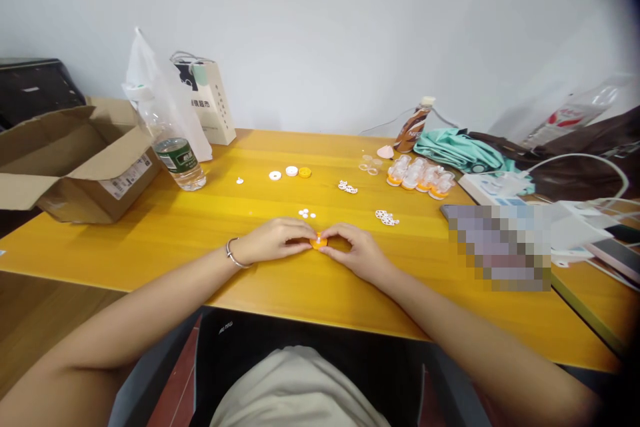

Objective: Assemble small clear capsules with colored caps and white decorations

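Between my two hands, on the table's near middle, is a small round orange piece [319, 245] with a white bit at its centre. My left hand [277, 240] grips it from the left, fingers and thumb pinched at its edge. From the right, my right hand [357, 250] pinches the opposite edge. Just beyond lie several small white discs [305, 213]. White spoked, wheel-like parts [387, 217] lie past my right hand, with more spoked parts [348, 187] farther back. Behind are a white ring [275, 175], a white round part [291, 171] and a yellow round part [305, 173].
An open cardboard box [95, 180] and a water bottle [180, 160] stand at left, near a paper bag [215, 103]. Clear domed pieces with orange bases [420, 177] sit at right, before a brown drink bottle [414, 125] and teal cloth [460, 149]. A pixelated flat object [500, 247] lies nearer.
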A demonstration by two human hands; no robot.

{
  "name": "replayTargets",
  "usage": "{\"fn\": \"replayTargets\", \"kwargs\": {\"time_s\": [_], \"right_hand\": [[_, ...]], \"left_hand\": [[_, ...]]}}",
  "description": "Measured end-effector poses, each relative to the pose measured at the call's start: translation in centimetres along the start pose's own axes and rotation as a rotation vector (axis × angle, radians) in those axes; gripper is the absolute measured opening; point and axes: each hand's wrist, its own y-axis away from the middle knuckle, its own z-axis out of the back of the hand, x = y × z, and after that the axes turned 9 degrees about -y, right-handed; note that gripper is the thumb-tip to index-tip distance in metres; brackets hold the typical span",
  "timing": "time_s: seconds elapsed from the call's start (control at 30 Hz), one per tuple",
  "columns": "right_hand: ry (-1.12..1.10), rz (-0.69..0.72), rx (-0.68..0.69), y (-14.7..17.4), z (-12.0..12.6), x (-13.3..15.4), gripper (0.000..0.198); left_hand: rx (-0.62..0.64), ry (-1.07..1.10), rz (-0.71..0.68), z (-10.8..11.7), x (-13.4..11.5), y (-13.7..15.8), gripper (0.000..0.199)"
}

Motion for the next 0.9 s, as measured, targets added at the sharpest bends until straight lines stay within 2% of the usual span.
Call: {"fn": "replayTargets", "kwargs": {"time_s": [0.43,0.73,0.9], "right_hand": [[0.007,0.109,-0.018,0.08,-0.23,-0.21,0.014],[0.126,0.167,-0.024,0.39,-0.28,-0.28,0.014],[0.267,0.223,0.028,0.5,-0.26,0.27,0.019]], "left_hand": [[-0.04,-0.107,-0.072,-0.23,-0.02,0.31,0.025],[-0.042,-0.149,-0.083,-0.14,-0.13,0.29,0.026],[-0.043,-0.241,-0.101,-0.24,-0.24,0.51,0.026]]}}
